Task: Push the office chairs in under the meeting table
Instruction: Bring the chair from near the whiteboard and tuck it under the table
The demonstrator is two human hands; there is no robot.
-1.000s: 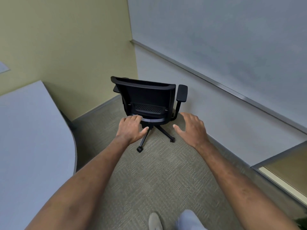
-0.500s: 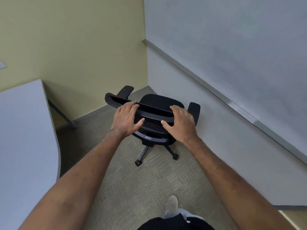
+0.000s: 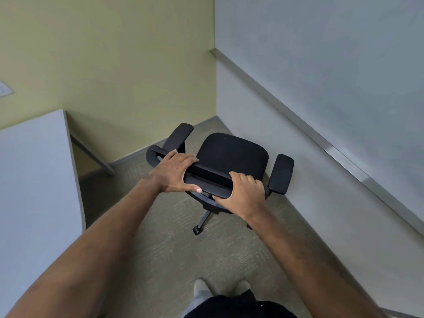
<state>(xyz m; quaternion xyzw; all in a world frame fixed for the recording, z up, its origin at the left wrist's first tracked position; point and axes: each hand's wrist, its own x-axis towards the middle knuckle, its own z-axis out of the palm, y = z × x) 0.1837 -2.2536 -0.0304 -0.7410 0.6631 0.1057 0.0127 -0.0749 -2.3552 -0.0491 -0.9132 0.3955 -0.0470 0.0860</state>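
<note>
A black office chair (image 3: 231,154) on castors stands in the room's corner, seen from above, its seat facing away from me. My left hand (image 3: 175,173) grips the top edge of the backrest near its left end, thumb underneath. My right hand (image 3: 243,191) grips the same edge near its right end. The grey meeting table (image 3: 34,180) fills the left side, its curved edge about a chair's width from the chair.
A yellow wall runs behind the chair and a grey wall with a metal rail (image 3: 321,138) runs along the right. One table leg (image 3: 96,154) slants to the carpet by the far wall. My feet (image 3: 202,292) show at the bottom edge.
I have stepped closer to the chair. Both hands went from reaching in the air to holding the top of the backrest, and now curl tighter round it.
</note>
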